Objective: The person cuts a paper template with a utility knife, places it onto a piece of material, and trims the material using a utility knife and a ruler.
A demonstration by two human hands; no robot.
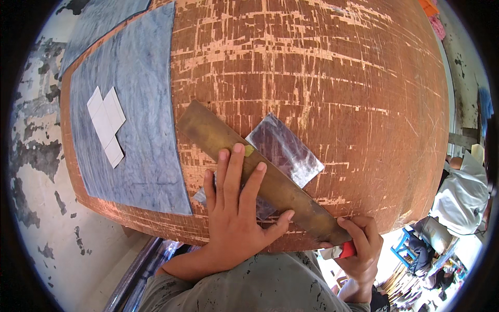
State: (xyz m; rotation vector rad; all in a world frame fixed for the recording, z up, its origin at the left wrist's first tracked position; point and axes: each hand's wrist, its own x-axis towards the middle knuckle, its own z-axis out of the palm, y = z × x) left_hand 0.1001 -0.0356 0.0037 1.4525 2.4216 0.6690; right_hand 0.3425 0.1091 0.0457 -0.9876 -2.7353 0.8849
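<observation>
A brass-coloured flat metal strip lies slantwise across the near part of the worn brown table. It rests over a thin, shiny, clear or greyish sheet, whose far part shows beyond it and a bit on the near side. My left hand lies flat on the strip with spread fingers, partly over the sheet. At the strip's near right end, my right hand has its fingers curled round a red and whitish object, mostly hidden, its kind unclear. The index finger touches the strip's end.
Grey-blue sheets cover the table's left side, with white cut pieces on one. The table's near edge runs close to my body. A blue stool and a white cloth bundle are beyond the right edge.
</observation>
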